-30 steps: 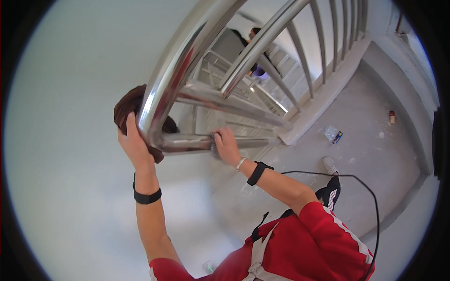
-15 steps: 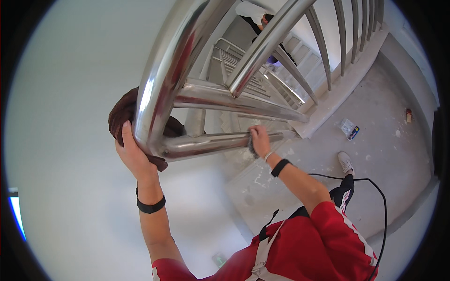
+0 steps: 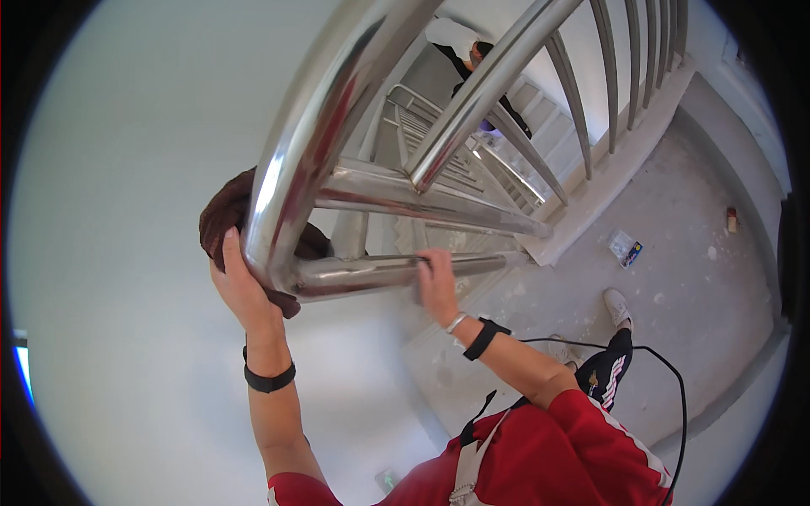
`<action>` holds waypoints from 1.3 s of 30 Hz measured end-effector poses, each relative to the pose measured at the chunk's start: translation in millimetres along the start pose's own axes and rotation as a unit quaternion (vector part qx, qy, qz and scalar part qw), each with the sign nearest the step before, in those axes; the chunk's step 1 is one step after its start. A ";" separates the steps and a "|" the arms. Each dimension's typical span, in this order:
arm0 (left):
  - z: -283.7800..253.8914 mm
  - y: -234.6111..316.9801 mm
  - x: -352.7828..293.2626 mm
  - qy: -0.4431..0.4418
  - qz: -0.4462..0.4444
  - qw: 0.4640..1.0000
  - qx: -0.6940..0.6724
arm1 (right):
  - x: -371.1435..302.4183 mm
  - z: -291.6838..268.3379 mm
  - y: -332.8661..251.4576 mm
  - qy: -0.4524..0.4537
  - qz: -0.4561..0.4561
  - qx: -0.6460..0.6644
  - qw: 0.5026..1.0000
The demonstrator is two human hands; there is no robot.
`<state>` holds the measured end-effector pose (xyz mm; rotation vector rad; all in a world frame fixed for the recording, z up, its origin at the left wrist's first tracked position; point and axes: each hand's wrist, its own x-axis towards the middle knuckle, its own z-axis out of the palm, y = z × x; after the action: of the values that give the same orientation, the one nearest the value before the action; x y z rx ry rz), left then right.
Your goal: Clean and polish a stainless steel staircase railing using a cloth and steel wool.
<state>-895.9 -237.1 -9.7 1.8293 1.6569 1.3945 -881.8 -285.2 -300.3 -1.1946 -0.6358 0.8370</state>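
A shiny metal handrail bends at a corner in front of me and runs on into a metal post. At the bend, my left hand is closed on a dark brown cloth, which lies bunched behind the rail and hangs below it. Partway along the post is my right hand, slightly blurred, its fingers curled over the metal. Under those fingers a dark grey scouring pad shows only as a smear, mostly hidden by the hand.
Curved metal balusters stand along a pale ledge. Past the railing, another person is on the lower stairs. A clear package and a small red-brown box lie on the floor. A black cable loops beside my leg.
My right hand has slid along the post toward the bend, taking the scouring pad with it. My left hand stays at the cloth. One foot has shifted slightly.
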 end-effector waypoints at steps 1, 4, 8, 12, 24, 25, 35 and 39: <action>-5.3 -0.1 -1.3 0.009 -0.008 1.000 0.008 | -4.3 8.3 -26.7 0.004 -0.021 0.033 0.999; -2.1 8.1 -2.7 0.003 0.001 1.000 -0.006 | 3.3 2.7 -16.3 0.008 -0.016 0.036 0.999; 4.4 3.5 -3.9 -0.006 0.001 1.000 -0.017 | 22.4 -20.7 42.7 -0.001 0.059 -0.018 0.998; 0.2 -0.4 -3.0 0.019 -0.001 1.000 -0.002 | 2.5 9.0 -17.9 0.001 -0.068 -0.026 0.997; 6.3 5.5 -5.8 0.026 -0.024 0.999 -0.038 | 20.3 -42.7 153.7 0.010 0.166 -0.092 0.982; 8.0 6.3 -5.8 0.027 -0.025 0.999 -0.035 | 20.6 -43.4 159.2 0.013 0.164 -0.092 0.982; -6.8 -3.3 -5.1 0.020 -0.013 0.999 -0.045 | 2.5 -16.2 54.5 -0.033 0.065 0.145 0.987; -5.1 -1.1 -9.2 0.047 -0.032 0.996 -0.064 | 19.2 -69.8 196.9 0.000 0.239 0.011 0.971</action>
<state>-899.3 -246.8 -12.2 1.6501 1.6157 1.5427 -858.5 -278.6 -508.6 -1.3502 -0.3355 1.2436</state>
